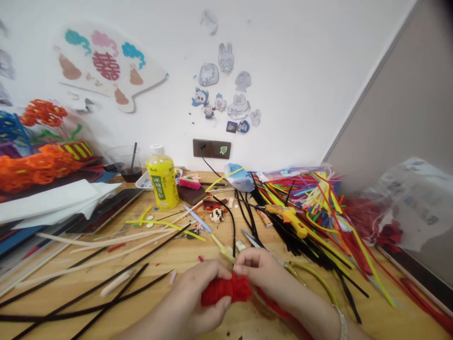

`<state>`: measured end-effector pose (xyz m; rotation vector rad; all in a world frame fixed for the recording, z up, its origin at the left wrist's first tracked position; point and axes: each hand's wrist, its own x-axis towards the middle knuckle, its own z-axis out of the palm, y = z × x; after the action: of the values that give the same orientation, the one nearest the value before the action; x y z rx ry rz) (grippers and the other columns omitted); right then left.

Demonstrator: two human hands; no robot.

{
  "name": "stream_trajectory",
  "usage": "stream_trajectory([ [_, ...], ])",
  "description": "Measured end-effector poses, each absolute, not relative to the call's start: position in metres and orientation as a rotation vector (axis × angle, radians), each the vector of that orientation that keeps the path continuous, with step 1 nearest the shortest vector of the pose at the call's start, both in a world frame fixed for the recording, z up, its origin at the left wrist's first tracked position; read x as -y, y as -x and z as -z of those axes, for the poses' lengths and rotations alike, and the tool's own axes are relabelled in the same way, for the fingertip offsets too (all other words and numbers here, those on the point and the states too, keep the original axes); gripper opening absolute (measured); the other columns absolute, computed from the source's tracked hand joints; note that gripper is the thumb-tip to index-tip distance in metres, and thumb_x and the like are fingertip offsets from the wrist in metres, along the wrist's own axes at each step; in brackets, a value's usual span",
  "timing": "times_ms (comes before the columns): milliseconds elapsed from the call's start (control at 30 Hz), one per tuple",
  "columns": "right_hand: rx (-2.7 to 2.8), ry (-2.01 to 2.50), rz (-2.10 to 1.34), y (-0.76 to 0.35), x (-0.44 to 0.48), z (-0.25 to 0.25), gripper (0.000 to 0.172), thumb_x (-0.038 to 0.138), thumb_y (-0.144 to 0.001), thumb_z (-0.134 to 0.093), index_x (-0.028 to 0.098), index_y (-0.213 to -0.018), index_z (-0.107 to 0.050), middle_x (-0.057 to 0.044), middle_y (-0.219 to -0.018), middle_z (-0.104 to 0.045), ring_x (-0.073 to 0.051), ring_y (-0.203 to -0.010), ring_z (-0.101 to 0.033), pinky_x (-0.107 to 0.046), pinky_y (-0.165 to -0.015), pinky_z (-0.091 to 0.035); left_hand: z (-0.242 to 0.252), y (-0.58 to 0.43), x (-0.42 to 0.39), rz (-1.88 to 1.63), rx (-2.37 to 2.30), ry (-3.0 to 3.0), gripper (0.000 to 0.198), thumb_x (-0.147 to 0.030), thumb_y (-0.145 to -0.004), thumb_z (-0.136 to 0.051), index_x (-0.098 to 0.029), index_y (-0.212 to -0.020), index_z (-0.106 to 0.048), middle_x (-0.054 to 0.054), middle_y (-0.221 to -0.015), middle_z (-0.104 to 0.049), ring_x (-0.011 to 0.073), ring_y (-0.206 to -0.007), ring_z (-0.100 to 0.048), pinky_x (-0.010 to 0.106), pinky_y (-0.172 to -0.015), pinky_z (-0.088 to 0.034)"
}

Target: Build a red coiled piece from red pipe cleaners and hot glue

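Observation:
My left hand (198, 293) and my right hand (255, 271) meet low in the middle of the view, both gripping a bundle of wound red pipe cleaner (226, 289). A loose red strand (272, 304) trails from it beneath my right forearm. Just beyond my right hand lie scissors (251, 238), with their yellow handle loops (311, 283) running beside my forearm. A yellow glue gun (288, 217) rests farther back on the pipe cleaners. Black pipe cleaners (88, 293) lie across the wooden table (177, 264) to my left.
A large heap of multicoloured pipe cleaners (304, 203) covers the right of the table, with a clear plastic bag (410, 203) beyond it. A yellow bottle (163, 179), a dark-liquid glass (123, 163) and orange pipe-cleaner flowers (42, 165) stand at the back left, against a white wall.

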<state>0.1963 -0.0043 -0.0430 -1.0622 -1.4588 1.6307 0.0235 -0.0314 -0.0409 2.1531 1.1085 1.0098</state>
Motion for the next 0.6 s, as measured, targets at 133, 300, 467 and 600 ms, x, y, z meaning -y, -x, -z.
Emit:
stream_trajectory([
  [133, 1.333, 1.072, -1.750, -0.192, 0.009, 0.046, 0.036, 0.044, -0.059, -0.074, 0.013, -0.059, -0.056, 0.006, -0.054, -0.048, -0.006, -0.050, -0.037, -0.019, -0.051, -0.028, 0.037, -0.025, 0.032, -1.041, -1.115, -2.081, 0.023, -0.015, -0.063, -0.050, -0.022, -0.084, -0.057, 0.002, -0.072, -0.071, 0.0155, -0.060, -0.065, 0.021, -0.054, -0.049],
  [300, 1.324, 1.057, -1.861, -0.190, 0.015, 0.046, 0.036, 0.047, -0.063, -0.071, 0.015, -0.065, -0.054, 0.009, -0.048, -0.038, -0.004, -0.041, -0.027, -0.018, -0.041, -0.019, 0.024, -0.021, 0.029, -1.108, -1.136, -2.034, 0.017, -0.017, -0.066, -0.052, -0.019, -0.078, -0.064, 0.004, -0.069, -0.073, 0.0172, -0.061, -0.068, 0.022, -0.055, -0.052],
  [467, 1.566, 0.998, -1.894, -0.189, 0.024, 0.042, 0.034, 0.049, -0.078, -0.053, 0.015, -0.071, -0.053, 0.007, -0.049, -0.041, -0.005, -0.041, -0.035, -0.017, -0.042, -0.028, 0.020, -0.016, 0.025, -1.153, -1.286, -1.965, 0.017, -0.019, -0.069, -0.052, -0.017, -0.080, -0.065, 0.006, -0.074, -0.074, 0.0185, -0.068, -0.069, 0.024, -0.061, -0.054],
  [600, 1.791, 1.274, -1.792, -0.190, 0.028, 0.034, 0.019, 0.028, -0.083, -0.043, 0.017, -0.088, -0.058, 0.006, -0.051, -0.043, -0.007, -0.043, -0.039, -0.018, -0.044, -0.032, 0.019, -0.012, 0.020, -1.099, -1.370, -2.074, 0.020, -0.018, -0.071, -0.050, -0.017, -0.083, -0.065, 0.006, -0.077, -0.074, 0.0194, -0.070, -0.069, 0.026, -0.062, -0.054],
])
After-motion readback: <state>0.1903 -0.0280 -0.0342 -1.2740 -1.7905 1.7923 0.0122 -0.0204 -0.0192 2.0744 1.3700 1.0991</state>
